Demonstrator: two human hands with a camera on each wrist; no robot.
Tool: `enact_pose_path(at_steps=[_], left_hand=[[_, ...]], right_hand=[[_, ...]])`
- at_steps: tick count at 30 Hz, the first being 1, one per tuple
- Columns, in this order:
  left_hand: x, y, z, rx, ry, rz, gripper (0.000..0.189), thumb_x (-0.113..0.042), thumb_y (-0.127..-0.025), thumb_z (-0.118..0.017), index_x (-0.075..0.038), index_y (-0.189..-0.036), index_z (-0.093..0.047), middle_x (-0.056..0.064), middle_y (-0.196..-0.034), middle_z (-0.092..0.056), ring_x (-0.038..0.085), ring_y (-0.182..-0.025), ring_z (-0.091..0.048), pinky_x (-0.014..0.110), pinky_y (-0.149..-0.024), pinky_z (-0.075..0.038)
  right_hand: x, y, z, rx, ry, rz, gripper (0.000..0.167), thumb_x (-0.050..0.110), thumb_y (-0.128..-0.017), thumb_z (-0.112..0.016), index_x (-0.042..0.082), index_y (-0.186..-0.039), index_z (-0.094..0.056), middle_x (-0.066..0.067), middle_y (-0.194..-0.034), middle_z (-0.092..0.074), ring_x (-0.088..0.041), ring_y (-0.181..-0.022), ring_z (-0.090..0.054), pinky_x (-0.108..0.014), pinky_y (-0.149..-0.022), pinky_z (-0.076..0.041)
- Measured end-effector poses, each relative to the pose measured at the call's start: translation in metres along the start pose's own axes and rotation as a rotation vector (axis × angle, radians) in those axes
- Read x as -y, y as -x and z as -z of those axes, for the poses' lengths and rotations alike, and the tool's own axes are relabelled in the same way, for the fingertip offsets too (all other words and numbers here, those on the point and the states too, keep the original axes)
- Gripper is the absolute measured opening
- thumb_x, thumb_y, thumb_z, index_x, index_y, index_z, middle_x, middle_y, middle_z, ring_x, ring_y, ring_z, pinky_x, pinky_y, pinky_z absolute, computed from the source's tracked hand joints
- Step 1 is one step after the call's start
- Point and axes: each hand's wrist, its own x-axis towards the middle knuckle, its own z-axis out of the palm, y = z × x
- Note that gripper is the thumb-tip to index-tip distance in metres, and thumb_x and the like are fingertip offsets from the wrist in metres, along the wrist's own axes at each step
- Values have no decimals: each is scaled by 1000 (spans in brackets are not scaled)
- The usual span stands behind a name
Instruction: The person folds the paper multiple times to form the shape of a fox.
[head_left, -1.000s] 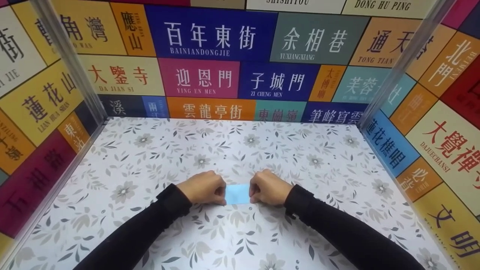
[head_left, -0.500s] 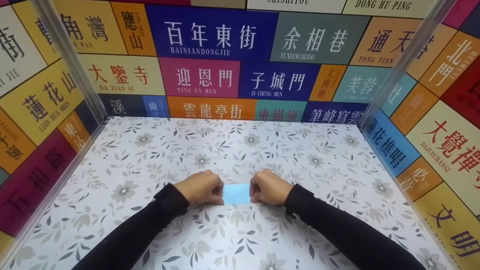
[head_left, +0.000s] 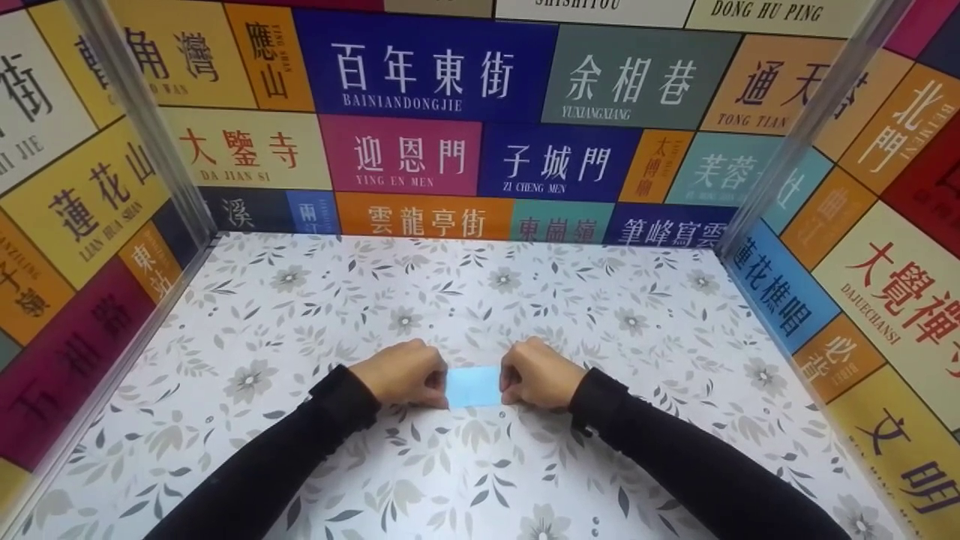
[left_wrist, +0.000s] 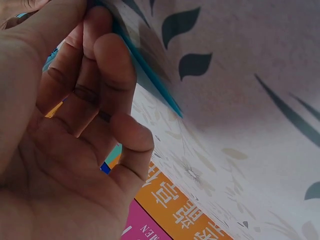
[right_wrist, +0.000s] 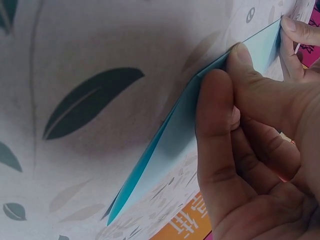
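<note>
A folded piece of light blue paper (head_left: 473, 386) lies low over the patterned table, its middle showing between two hands. At its left end, my left hand (head_left: 401, 373) pinches the paper with thumb and curled fingers. My right hand (head_left: 541, 373) pinches the opposite end. In the right wrist view, thumb and index finger of the right hand (right_wrist: 265, 165) grip the folded paper (right_wrist: 150, 165), whose layers part slightly towards the near corner. From the left wrist, the paper (left_wrist: 155, 82) appears as a thin blue edge beside the left hand (left_wrist: 70, 130).
A white tabletop (head_left: 480, 465) with grey flowers and leaves spreads around the hands. Colourful sign-covered panels (head_left: 420, 67) stand at the back and both sides. Clear corner strips (head_left: 146, 127) join the panels. Black sleeves cover both forearms.
Since one second ago my left hand has shifted slightly left, baring a little more of the blue paper. Over the last half second both hands stay nearly still.
</note>
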Motion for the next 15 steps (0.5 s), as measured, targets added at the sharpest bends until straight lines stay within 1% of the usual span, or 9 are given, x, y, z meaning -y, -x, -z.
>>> enact_pose_path(at_steps=[2,6,9,15], left_hand=[[1,0,0,0,5,0,22,-27,-93,-100,-13,-86,-84,-3,-76,-78,6,-64,-60,27,-67,-55],[1,1,-2,-6,4,-7,22,-27,-92,-100,-13,-85,-84,-3,-75,-78,5,-64,-58,26,-67,-54],[1,1,-2,-13,-17,-10,22,-28,-93,-99,-14,-85,-84,-4,-74,-78,5,-64,-58,27,-68,-54],[-3,2,0,-21,-54,-6,22,-29,-93,-99,-15,-87,-84,-4,-76,-77,7,-66,-59,30,-69,-56]], right_hand=[[0,0,0,3,-1,-2,14,7,-86,-101,8,-93,-88,-5,-85,-85,-4,-71,-66,-25,-73,-62],[-2,0,-2,-7,3,26,14,6,-86,-101,7,-90,-88,-5,-83,-85,-2,-69,-64,-23,-71,-61],[-3,0,-2,-17,5,46,14,5,-85,-101,6,-89,-88,-5,-82,-85,-2,-69,-65,-23,-70,-61],[0,0,0,-20,10,48,15,4,-84,-101,6,-90,-88,-5,-83,-85,-5,-69,-68,-24,-71,-63]])
